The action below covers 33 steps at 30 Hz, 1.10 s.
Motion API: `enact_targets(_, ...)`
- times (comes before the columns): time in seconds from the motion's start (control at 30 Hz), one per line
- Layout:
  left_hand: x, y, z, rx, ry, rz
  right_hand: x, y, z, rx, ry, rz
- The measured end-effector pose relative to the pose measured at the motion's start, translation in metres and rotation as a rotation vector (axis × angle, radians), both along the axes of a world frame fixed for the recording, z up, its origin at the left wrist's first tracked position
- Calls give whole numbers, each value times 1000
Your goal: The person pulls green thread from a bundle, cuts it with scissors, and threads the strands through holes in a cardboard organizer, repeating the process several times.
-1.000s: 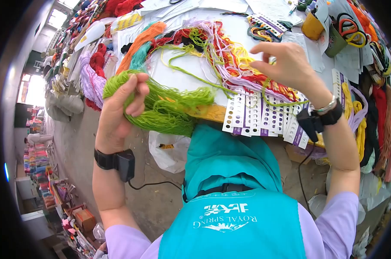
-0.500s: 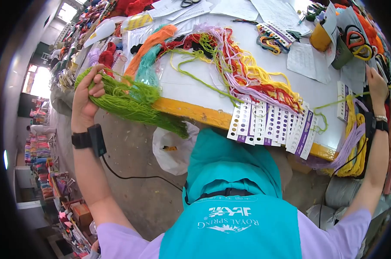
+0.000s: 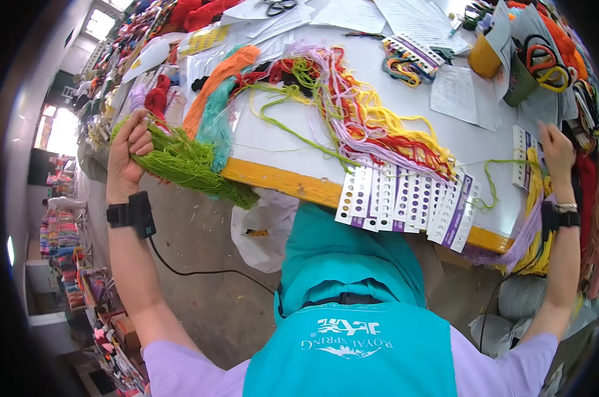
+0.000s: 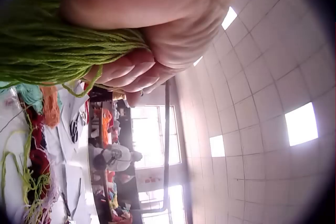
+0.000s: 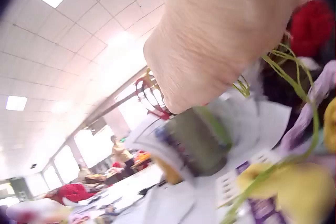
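My left hand point(image 3: 126, 149) grips a thick hank of green yarn point(image 3: 187, 165) off the table's left front corner; its strands trail down to the right. The left wrist view shows the fingers curled round the green strands point(image 4: 47, 50). Far to the right, my right hand point(image 3: 558, 155) is closed, with thin green strands point(image 5: 299, 85) coming out beneath it in the right wrist view. A length of green yarn point(image 3: 488, 177) crosses the table's right part toward this hand. Its fingertips are hidden in the right wrist view.
Red, yellow and lilac yarn point(image 3: 372, 119) lies across the white table beside orange yarn point(image 3: 213, 86) and teal yarn point(image 3: 214, 122). Punched white cards point(image 3: 455, 212) overhang the yellow front edge point(image 3: 279, 180). Scissors stand in a green holder point(image 3: 519, 89). A white bag point(image 3: 263, 228) sits below.
My right hand has swept from over the table's middle to its right side, with green yarn trailing. My left hand has moved left with the hank, which now hangs lower and narrower.
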<state>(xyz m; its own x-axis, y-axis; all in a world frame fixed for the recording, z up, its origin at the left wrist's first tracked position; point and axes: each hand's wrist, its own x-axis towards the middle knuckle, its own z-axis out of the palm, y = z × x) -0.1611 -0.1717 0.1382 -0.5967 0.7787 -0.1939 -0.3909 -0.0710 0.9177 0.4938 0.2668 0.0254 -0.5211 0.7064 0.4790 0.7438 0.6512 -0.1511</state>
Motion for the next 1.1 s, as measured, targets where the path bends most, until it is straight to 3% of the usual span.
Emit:
enact_targets(0.07,4,4,-1,-1,13,0,-41,-18,6,-137,210,131)
enact_targets(0.2,16,7,-9,0,-23,-62,-100,-51,12,-555,375,330)
enact_targets(0.27,33,10,-8,-25,-27,-65,-119,-65,-9,-173,91,567)
enact_targets(0.33,40,9,-8,-20,-17,-84,-133,-71,-9,-24,-148,624)
enact_targets(0.4,48,7,-6,-23,-1,-69,-143,-73,13,-111,-342,511)
enact_targets(0.53,56,-1,3,2,-4,-68,-193,-104,41,321,-147,695)
enact_targets(0.77,84,-17,22,17,36,-64,-322,-205,8,-877,216,844)
enact_targets(0.87,91,-28,32,49,54,-106,-387,-246,-21,-827,281,961)
enact_targets(1.0,102,-43,45,84,98,-125,-443,-284,-38,-1128,282,1016)
enact_targets(1.1,89,-63,44,110,126,-64,-442,-279,-40,-1347,190,984)
